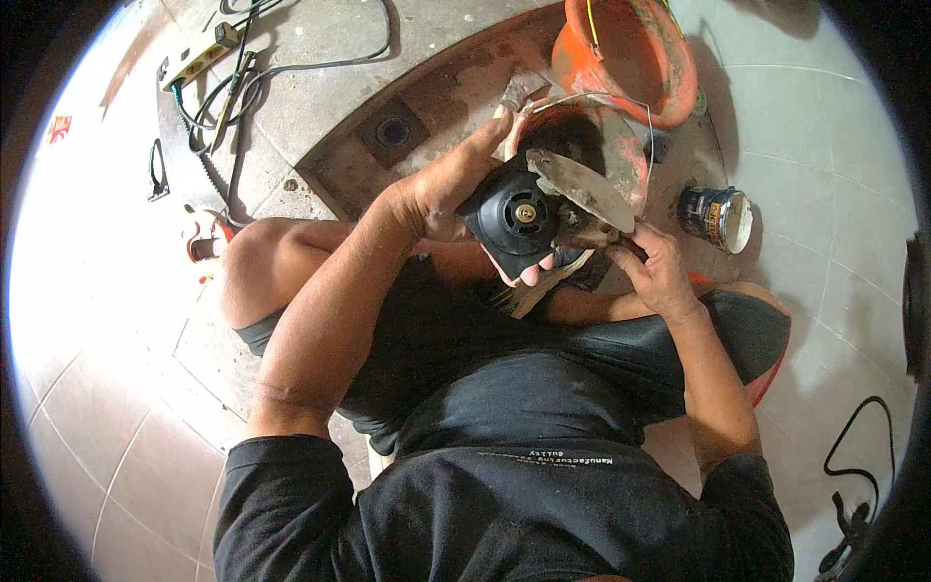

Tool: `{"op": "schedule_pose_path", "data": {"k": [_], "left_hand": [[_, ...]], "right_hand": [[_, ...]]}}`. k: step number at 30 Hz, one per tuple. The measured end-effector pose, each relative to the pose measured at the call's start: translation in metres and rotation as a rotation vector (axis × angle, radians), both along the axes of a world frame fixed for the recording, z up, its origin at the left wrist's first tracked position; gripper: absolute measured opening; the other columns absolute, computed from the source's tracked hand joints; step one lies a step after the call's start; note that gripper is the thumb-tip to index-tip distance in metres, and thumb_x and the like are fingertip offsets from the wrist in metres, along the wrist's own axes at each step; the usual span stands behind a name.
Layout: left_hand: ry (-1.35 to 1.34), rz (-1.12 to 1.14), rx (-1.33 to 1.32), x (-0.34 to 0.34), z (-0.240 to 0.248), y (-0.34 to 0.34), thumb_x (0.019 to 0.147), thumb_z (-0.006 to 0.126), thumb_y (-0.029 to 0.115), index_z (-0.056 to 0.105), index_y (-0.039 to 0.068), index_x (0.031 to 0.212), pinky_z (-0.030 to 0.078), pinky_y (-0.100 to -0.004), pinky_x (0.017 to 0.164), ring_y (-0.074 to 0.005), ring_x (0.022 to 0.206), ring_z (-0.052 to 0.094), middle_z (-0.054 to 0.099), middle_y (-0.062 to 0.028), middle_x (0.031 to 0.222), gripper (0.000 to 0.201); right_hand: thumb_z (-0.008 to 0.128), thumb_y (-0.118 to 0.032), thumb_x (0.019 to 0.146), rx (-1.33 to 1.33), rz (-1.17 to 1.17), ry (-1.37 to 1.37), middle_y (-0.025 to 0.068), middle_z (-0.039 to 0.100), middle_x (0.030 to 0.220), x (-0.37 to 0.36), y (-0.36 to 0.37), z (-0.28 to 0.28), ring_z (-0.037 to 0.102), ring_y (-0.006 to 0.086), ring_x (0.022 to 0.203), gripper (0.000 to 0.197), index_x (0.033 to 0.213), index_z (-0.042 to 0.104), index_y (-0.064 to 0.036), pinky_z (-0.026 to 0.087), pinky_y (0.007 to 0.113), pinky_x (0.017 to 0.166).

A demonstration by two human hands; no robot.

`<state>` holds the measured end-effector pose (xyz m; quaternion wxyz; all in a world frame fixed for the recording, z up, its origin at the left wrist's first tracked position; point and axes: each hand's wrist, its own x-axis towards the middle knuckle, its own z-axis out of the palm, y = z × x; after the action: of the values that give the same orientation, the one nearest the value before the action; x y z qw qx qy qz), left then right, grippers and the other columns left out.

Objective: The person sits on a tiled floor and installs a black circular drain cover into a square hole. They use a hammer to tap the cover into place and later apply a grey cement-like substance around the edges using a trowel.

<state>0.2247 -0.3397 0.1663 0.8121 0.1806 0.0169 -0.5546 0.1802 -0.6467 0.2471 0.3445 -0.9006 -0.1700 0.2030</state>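
My left hand [441, 189] is closed around a black square floor drain [509, 215], its fingertips showing under the near edge. A round raised ring with slots and a brass-coloured centre faces up on the drain. My right hand [658, 267] grips a trowel at its near end; the handle is mostly hidden by the fingers. The trowel's rounded, mortar-smeared blade [587, 189] tilts over the drain's right side. Some grey mortar shows between blade and drain. Behind both hands, a small bucket [630, 160] with a wire handle stands partly covered by them.
A sunken, dirty floor strip [339, 160] with a round drain hole [393, 131] lies ahead. A large orange bucket [572, 58] is at the far right, a dark can [713, 218] nearer. Black cables [320, 66] and a power strip [199, 60] lie far left.
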Motion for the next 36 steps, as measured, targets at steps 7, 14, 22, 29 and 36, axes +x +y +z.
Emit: {"op": "schedule_pose_path", "data": {"k": [7,14,22,29,36], "left_hand": [[0.115,0.183,0.167,-0.002,0.018,-0.006,0.093,0.028,0.084,0.047,-0.009,0.142,0.062,-0.0502,0.081,-0.0379,0.088,0.074,0.066,-0.0317,0.12,0.106],[-0.033,0.268,-0.07,0.006,0.019,0.029,0.094,0.025,0.083,0.051,-0.006,0.133,0.061,-0.0537,0.076,-0.0412,0.086,0.073,0.069,-0.031,0.107,0.101],[0.023,0.804,0.187,0.044,-0.012,0.073,0.096,0.017,0.08,0.047,-0.006,0.14,0.043,-0.0638,0.109,-0.0465,0.12,0.061,0.063,-0.0285,0.128,0.101],[-0.003,0.735,0.128,0.019,-0.042,0.002,0.095,0.019,0.081,0.056,-0.004,0.127,0.06,-0.0562,0.085,-0.0394,0.093,0.073,0.071,-0.0245,0.106,0.098],[0.005,0.685,0.292,0.013,-0.051,-0.018,0.099,0.025,0.076,0.06,-0.005,0.12,0.061,-0.0521,0.085,-0.0339,0.085,0.074,0.072,-0.0194,0.097,0.09]], "right_hand": [[0.057,0.004,0.076,-0.23,0.033,-0.118,0.0269,0.064,0.117,0.004,-0.025,-0.016,0.062,0.0479,0.107,0.04,0.116,0.061,0.0056,0.052,0.048,0.092],[0.059,-0.001,0.08,-0.414,-0.112,-0.252,0.0286,0.066,0.108,0.009,-0.032,-0.012,0.063,0.0479,0.102,0.03,0.109,0.065,0.0047,0.05,0.052,0.091],[0.064,-0.023,0.094,-0.71,-0.064,0.109,0.0322,0.068,0.088,0.051,0.018,-0.001,0.068,0.0501,0.09,0.03,0.085,0.073,0.0035,0.052,0.056,0.08],[0.059,-0.017,0.094,-0.847,0.086,0.04,0.0361,0.067,0.09,0.07,0.063,-0.044,0.067,0.0516,0.093,0.029,0.084,0.071,0.008,0.053,0.056,0.086],[0.057,-0.018,0.093,-0.816,0.207,0.218,0.0357,0.068,0.096,0.096,0.048,-0.055,0.066,0.0502,0.1,0.03,0.093,0.072,0.0089,0.052,0.053,0.093]]}}
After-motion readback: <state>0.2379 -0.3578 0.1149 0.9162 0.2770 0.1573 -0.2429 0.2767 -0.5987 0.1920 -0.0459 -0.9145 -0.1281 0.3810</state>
